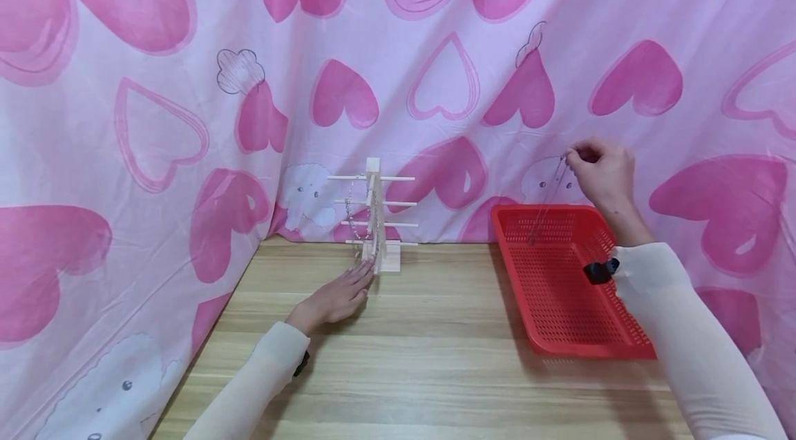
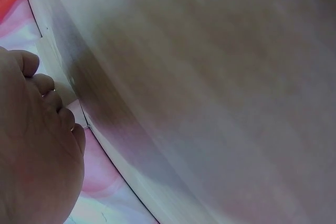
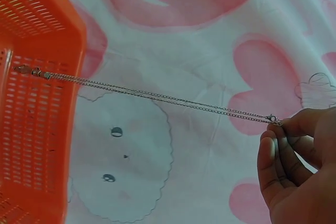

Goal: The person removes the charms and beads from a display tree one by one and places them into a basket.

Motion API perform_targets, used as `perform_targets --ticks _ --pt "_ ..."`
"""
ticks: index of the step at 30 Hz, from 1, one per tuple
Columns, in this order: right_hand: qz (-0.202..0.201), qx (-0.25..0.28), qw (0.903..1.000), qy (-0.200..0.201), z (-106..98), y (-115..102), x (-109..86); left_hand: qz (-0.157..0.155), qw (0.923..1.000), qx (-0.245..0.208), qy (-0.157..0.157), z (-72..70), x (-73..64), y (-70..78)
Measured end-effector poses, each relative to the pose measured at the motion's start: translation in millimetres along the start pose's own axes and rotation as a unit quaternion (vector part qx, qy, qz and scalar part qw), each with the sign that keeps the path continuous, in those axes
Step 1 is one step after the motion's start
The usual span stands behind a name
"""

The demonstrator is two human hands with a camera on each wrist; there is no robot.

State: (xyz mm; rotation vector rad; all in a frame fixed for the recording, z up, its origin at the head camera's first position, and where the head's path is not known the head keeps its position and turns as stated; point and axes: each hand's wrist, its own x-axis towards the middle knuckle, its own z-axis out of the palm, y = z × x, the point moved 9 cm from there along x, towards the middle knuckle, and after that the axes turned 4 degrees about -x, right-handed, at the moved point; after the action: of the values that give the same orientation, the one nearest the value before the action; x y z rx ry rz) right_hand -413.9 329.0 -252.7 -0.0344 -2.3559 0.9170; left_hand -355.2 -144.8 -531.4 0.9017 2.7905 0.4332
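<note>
In the head view my right hand is raised over the back of the red basket. Its thumb and fingertips pinch a thin silver-coloured chain necklace near the clasp. The necklace hangs down as a narrow loop, its small pendant at the lower end within the basket's outline. My left hand reaches to the foot of a wooden jewellery stand, fingers extended and fingertips at its base. A beaded-looking chain hangs from the stand's upper pegs on the left side.
The stand has several thin horizontal pegs on both sides. Wood-grain tabletop lies between stand and basket. A pink heart-patterned cloth rises behind the table and along both sides.
</note>
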Motion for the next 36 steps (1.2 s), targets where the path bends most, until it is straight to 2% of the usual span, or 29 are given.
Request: perform_targets --ticks 13,18,30,36 --pt "0.021 -0.032 0.9984 -0.041 29 31 -9.5 -0.01 0.9999 0.001 -0.007 0.2 0.2 -2.3" --pt "0.021 -0.044 0.9977 -0.047 37 44 -14.1 -0.004 1.0 -0.004 -0.004 -0.2 0.7 -1.2" --pt "0.037 -0.049 0.9885 -0.138 69 72 -28.6 -0.009 0.9999 -0.009 -0.005 1.6 1.4 -2.6" --pt "0.014 -0.055 0.9865 -0.153 84 79 -38.7 -0.004 0.9999 -0.012 0.002 1.6 2.3 -3.2"
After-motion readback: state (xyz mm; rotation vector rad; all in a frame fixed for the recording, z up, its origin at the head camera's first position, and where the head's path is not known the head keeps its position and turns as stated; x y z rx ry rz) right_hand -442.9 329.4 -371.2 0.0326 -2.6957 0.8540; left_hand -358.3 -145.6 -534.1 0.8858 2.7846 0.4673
